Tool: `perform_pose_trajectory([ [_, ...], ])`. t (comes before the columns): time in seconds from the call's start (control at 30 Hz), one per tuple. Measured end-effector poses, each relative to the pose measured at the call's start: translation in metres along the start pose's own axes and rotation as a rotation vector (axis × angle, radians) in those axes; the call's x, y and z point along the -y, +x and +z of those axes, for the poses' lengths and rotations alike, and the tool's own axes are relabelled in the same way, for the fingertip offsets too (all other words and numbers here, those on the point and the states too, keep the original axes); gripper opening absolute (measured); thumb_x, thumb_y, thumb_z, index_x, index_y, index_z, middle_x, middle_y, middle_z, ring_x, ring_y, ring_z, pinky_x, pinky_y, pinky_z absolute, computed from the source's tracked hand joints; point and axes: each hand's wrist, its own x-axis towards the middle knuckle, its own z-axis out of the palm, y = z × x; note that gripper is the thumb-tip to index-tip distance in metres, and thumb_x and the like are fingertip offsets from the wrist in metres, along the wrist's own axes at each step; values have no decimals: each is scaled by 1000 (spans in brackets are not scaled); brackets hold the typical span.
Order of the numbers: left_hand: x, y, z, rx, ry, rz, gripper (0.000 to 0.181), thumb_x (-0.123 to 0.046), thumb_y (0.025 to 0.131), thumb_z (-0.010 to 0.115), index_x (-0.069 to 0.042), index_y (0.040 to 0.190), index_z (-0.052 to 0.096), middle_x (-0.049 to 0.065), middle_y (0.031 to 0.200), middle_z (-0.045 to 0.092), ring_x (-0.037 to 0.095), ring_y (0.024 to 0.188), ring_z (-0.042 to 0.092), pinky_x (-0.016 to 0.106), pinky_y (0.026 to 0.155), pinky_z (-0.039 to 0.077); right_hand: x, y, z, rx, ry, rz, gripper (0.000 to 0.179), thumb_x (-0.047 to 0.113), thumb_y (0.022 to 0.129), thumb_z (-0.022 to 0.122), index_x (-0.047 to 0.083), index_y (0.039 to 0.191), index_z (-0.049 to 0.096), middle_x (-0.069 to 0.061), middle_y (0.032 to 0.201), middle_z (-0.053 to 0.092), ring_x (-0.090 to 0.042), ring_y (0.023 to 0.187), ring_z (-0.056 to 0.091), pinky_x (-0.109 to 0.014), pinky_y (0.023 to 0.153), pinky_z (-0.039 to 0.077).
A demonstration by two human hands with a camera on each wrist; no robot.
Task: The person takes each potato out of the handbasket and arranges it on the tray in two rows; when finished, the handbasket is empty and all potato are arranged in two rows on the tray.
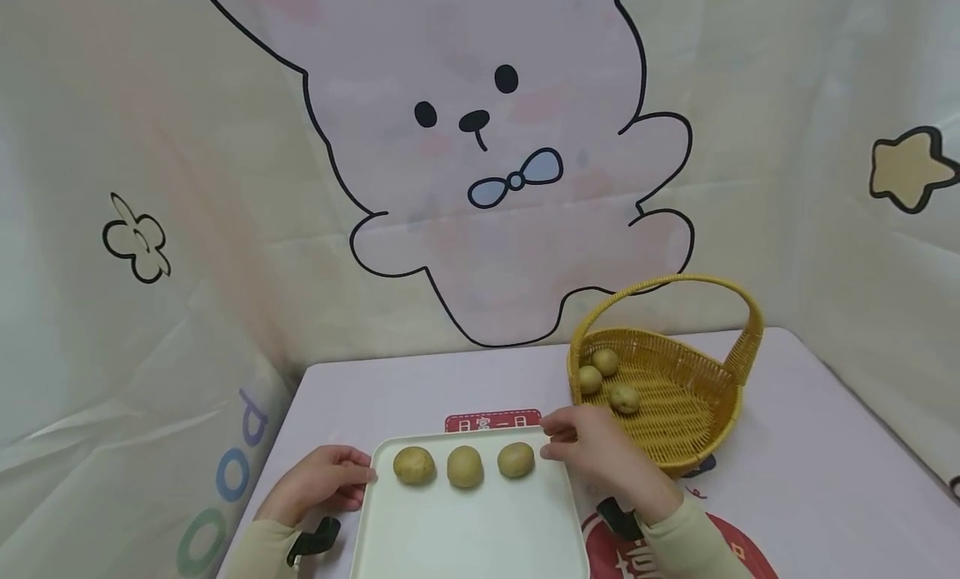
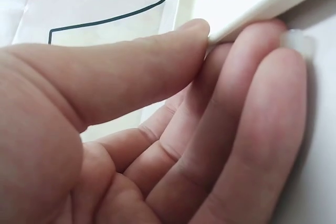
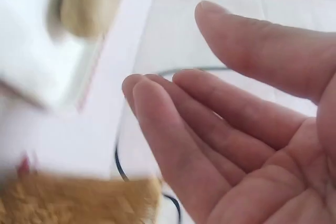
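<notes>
Left hand (image 1: 322, 483): thumb and curled fingertips pinching the left rim of the tray, thumb above, fingers against the underside; the grip sits near the far corner, so a firm, even pressure there seems the sound choice. White tray (image 1: 468, 533): one, rectangular, in front of the person on the pale table (image 1: 360, 404), near edge cut off by the frame; whether it lies flat or is slightly raised cannot be told. Left potato (image 1: 414, 466), middle potato (image 1: 465, 466), right potato (image 1: 516, 460): three, set apart in a row along the tray's far side, none touching; being rounded, they would likely roll if the tray tipped, so keeping it level and moving it slowly looks best. Red label (image 1: 492, 420): one, on the table, partly covered by the tray's far edge. Right hand (image 1: 603, 450): grasping nothing, fingers loosely bent, thumb apart, beside the tray's far right corner; a hold matching the left one's would probably balance any shift. Yellow wicker basket (image 1: 675, 412): one, with arched handle, behind and to the right of the tray; the right forearm needs care to pass clear of it. Basket potatoes (image 1: 604, 361): three, gathered towards the basket's left side.
</notes>
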Motion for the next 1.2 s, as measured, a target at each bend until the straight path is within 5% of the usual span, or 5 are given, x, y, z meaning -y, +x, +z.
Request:
perform_pose_trajectory([
  [0.3, 6, -1, -5, 36, -29, 3, 35, -20, 99, 78, 5, 120, 66, 4, 82, 71, 13, 71, 69, 29, 69, 65, -26, 6, -76, -25, -156, -96, 32, 22, 96, 83, 8, 123, 79, -5, 112, 80, -17, 101, 73, -43, 88, 64],
  [0.53, 8, -3, -7, 35, -31, 3, 34, -19, 99, 77, 5, 120, 65, 3, 81, 70, 13, 71, 68, 28, 68, 64, -59, 49, -113, -43, -257, -71, 38, 27, 100, 78, 2, 128, 75, -14, 120, 78, -34, 113, 73, -56, 97, 60],
  [0.83, 8, -2, -7, 44, -40, 8, 34, -20, 99, 78, 5, 120, 65, 3, 81, 70, 13, 71, 68, 28, 68, 64, -80, 92, -117, -5, -296, -25, 40, 21, 101, 76, -5, 130, 73, -24, 127, 76, -45, 120, 69, -58, 98, 60],
  [1.2, 5, 4, -5, 21, -26, -28, 35, -22, 97, 81, 2, 119, 68, 5, 80, 71, 13, 70, 69, 29, 68, 66, -98, 118, -106, -14, -282, 37, 43, 27, 99, 77, -7, 125, 74, -28, 128, 74, -47, 120, 69, -59, 99, 59],
])
